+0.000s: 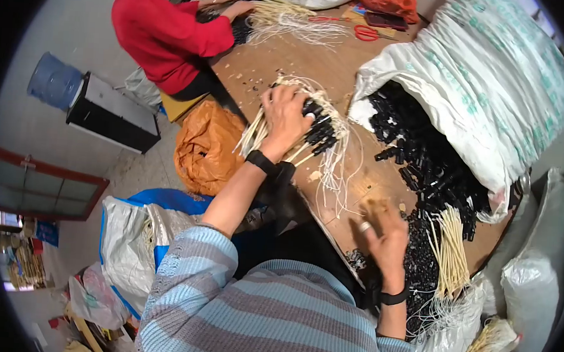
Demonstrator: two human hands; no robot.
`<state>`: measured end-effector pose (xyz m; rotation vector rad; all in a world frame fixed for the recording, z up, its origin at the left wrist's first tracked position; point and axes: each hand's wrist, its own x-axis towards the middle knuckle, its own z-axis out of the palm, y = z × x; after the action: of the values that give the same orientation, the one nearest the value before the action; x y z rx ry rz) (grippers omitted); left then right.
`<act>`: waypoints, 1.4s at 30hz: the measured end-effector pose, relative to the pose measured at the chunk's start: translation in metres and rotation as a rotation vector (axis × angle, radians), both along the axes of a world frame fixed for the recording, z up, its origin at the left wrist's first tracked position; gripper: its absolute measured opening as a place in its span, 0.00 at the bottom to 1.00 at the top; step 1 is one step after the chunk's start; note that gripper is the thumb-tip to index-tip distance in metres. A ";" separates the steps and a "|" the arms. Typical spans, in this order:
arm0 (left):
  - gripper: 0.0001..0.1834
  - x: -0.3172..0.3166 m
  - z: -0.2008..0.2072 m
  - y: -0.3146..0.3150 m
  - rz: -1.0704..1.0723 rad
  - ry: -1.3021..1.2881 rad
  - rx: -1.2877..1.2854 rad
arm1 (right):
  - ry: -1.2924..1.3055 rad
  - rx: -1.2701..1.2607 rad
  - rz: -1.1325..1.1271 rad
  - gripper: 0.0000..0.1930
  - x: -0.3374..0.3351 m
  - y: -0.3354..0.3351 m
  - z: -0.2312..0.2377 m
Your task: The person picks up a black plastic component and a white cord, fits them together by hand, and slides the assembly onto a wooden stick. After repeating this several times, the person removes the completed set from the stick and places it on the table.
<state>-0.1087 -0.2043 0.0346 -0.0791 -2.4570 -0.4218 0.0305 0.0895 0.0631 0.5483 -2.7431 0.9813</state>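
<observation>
My left hand (285,119) lies over a bundle of thin cream sticks (253,134) on the brown table, its fingers curled round the top. Black tube-shaped pieces (321,132) sit among the sticks beside my thumb, and loose white strings (339,173) trail from the bundle toward me. My right hand (387,237) hovers at the table's near right part, with thumb and fingers apart and nothing visible in them; its fingertips are blurred. Next to it lies a spread of small black pieces (419,252). White tape wraps a digit on each hand.
A large white sack (456,77) spills black tubes (418,158) onto the table at right. Another stick bundle (451,254) lies near right. Across the table a person in red (168,37) handles similar sticks; red-handled scissors (366,33) lie beyond. An orange bag (207,149) stands left.
</observation>
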 end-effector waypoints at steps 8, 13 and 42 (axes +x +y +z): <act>0.21 0.021 0.005 0.126 -0.812 -0.348 0.415 | -0.251 -0.155 -0.344 0.16 0.033 0.057 -0.035; 0.25 -0.003 -0.039 0.192 -0.757 -0.327 0.132 | -0.159 -0.075 -0.503 0.16 0.055 0.109 -0.038; 0.19 0.049 -0.045 0.168 -0.804 -0.907 0.802 | -0.119 -0.191 -0.351 0.08 0.065 0.114 -0.009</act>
<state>-0.0595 -0.0360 -0.0099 -0.6604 -2.7439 -2.1352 0.0955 0.2035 0.0545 -0.0243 -2.6729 1.1938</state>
